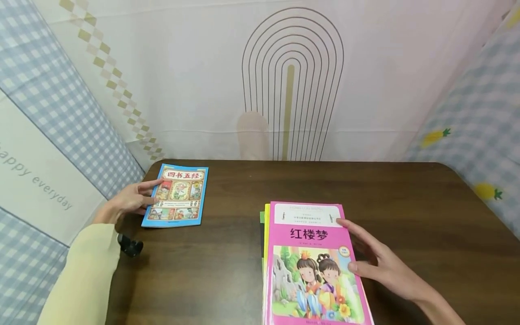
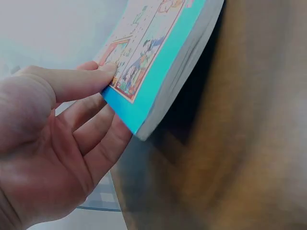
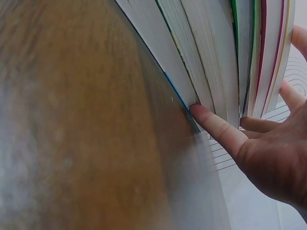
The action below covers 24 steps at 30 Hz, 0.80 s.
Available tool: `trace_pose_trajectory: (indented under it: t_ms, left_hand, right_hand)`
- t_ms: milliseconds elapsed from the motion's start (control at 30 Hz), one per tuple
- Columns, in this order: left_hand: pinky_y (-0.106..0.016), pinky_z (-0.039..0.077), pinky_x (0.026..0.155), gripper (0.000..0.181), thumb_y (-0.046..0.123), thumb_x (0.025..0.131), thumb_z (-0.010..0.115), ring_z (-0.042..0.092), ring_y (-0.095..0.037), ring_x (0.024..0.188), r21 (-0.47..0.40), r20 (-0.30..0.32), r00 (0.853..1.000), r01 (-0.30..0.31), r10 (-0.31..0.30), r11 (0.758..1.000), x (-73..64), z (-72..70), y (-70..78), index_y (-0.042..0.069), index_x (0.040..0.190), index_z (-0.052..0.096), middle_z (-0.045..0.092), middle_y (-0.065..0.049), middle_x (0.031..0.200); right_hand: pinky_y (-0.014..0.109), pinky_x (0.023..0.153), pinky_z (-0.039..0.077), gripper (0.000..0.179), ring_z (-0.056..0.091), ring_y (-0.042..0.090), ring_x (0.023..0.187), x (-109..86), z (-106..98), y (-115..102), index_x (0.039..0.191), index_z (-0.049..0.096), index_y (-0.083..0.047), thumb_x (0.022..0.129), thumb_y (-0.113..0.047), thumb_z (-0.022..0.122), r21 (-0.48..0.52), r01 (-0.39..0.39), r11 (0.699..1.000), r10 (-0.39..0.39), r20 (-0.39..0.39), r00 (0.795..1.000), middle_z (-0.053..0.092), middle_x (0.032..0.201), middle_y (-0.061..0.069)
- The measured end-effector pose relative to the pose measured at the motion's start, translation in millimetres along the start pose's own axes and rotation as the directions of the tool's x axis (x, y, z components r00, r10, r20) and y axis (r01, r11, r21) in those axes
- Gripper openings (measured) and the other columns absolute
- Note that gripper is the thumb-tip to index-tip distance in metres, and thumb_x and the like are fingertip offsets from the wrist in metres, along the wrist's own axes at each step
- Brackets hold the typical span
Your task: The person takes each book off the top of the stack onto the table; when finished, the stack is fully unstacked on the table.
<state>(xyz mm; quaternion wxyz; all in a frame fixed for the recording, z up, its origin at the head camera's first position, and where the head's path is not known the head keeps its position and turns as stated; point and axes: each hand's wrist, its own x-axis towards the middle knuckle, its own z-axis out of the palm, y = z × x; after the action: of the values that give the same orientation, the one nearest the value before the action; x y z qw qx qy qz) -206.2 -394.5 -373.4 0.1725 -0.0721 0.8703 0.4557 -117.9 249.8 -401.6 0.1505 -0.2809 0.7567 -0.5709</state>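
Observation:
A thin blue-bordered picture book [image 1: 178, 196] is at the table's far left. My left hand [image 1: 136, 198] grips its left edge. In the left wrist view, the thumb lies on the cover of the book [image 2: 158, 62] and the other fingers are underneath. Near the front, right of centre, stands a stack of books whose top one is a pink book [image 1: 280, 234] with two cartoon children on it. My right hand [image 1: 382, 259] touches the stack's right side with spread fingers. The right wrist view shows the page edges of several stacked books [image 3: 216, 62] against the right hand [image 3: 273, 148].
Both the book and the stack are on a dark brown wooden table [image 1: 227, 271]. Behind it hangs a pale cloth [image 1: 195, 81] with printed arches; checked cloth [image 1: 61, 81] covers the left side. A small black object [image 1: 130, 246] is at the left wrist.

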Motion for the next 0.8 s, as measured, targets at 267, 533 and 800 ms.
trace_pose_trajectory:
  t_ms: [267,533,800]
  left_hand:
    - [-0.030,0.061,0.079,0.072,0.013,0.108,0.061,0.067,-0.005,0.090,0.009,-0.072,0.995,0.071,-0.070,0.997,18.2,-18.1,-8.2,0.016,0.168,0.022,0.045,-0.035,0.153]
    - [-0.027,0.047,0.068,0.067,0.005,0.105,0.058,0.048,-0.018,0.082,0.195,-0.138,0.990,0.037,-0.009,0.980,29.3,-29.1,4.4,0.005,0.165,0.029,0.046,-0.028,0.122]
    - [-0.064,0.044,0.108,0.066,0.006,0.100,0.051,0.045,-0.057,0.129,0.472,-0.239,0.968,0.047,0.076,0.880,29.7,-16.4,16.3,-0.011,0.160,0.028,0.040,-0.048,0.146]
  right_hand:
    - [0.038,0.087,0.064,0.074,0.046,-0.001,0.138,-3.3,-3,8,0.170,0.021,-0.018,0.106,-0.001,0.052,0.108,-0.054,0.993,0.048,0.051,0.998,0.019,0.174,0.004]
    - [0.041,0.085,0.065,0.073,0.050,0.005,0.137,2.1,-1,0,0.170,0.020,-0.018,0.106,-0.001,0.051,0.170,-0.046,0.984,0.038,0.053,0.998,0.023,0.171,-0.009]
    - [0.034,0.089,0.062,0.074,0.040,-0.003,0.142,7.6,1,-4,0.169,0.024,-0.019,0.104,0.000,0.054,0.072,-0.006,0.997,0.005,0.018,1.000,0.025,0.172,-0.008]
